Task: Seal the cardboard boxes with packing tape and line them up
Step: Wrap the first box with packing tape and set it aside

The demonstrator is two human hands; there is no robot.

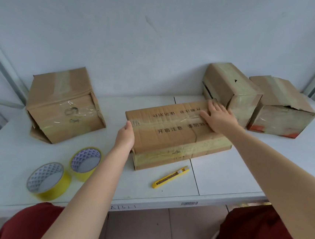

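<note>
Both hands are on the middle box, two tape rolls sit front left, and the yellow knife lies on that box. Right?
No. The head view shows the knife on the table in front of the box, not on it. The left hand and right hand are on the box; two tape rolls sit front left.

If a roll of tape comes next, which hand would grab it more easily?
Probably the left hand: both yellow tape rolls lie beside its forearm, while the right hand presses flat on the far end of the printed cardboard box.
</note>
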